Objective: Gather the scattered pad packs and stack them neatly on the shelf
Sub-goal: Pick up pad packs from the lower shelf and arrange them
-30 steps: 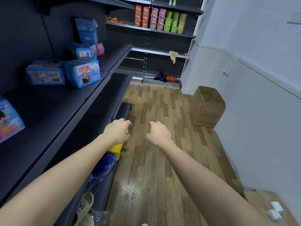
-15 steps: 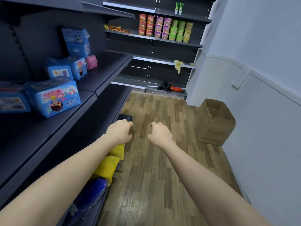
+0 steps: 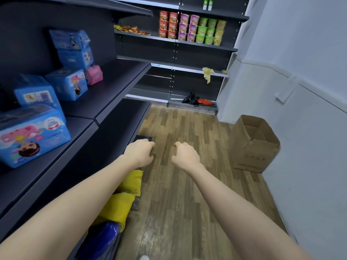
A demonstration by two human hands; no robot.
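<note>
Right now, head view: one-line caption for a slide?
Left hand and right hand curled, empty, over the wood floor; blue pad packs sit scattered on the dark shelf.

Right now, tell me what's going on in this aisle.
A person stands in a shop aisle with both arms stretched forward. The left hand and right hand have their fingers curled and hold nothing. No pack is in hand: the blue pad packs sit unevenly along the dark shelf on the left, two stacked at the far end beside a pink pack. An open cardboard box stands on the floor to the right.
</note>
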